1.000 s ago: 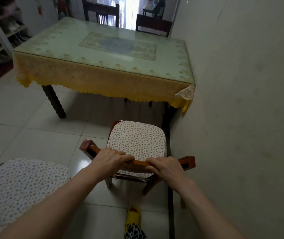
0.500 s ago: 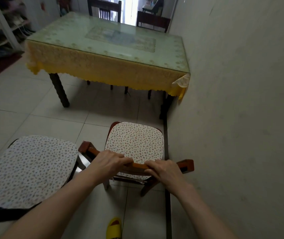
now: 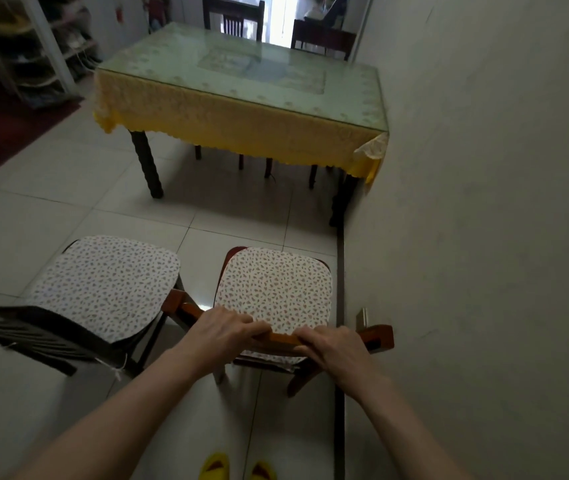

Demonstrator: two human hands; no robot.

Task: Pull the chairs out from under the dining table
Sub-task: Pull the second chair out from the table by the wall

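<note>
A wooden chair with a floral seat cushion (image 3: 273, 289) stands on the tiles well clear of the dining table (image 3: 241, 109), close to the right wall. My left hand (image 3: 222, 329) and my right hand (image 3: 333, 346) both grip its reddish top rail (image 3: 281, 338). A second, darker chair with a similar cushion (image 3: 103, 285) stands just to its left, also out from the table. Two more dark chairs (image 3: 233, 15) remain at the table's far side, their legs visible beneath the yellow cloth.
The wall (image 3: 484, 202) runs along the right, with a dark floor strip (image 3: 340, 306) at its foot. Shelving (image 3: 34, 46) and a dark red rug (image 3: 6, 126) lie at the far left. My yellow slippers (image 3: 238, 467) show at the bottom edge.
The chair in my hands has come back further from the table. The view has drawn away too, and the second chair on the left now shows fully beside it.
</note>
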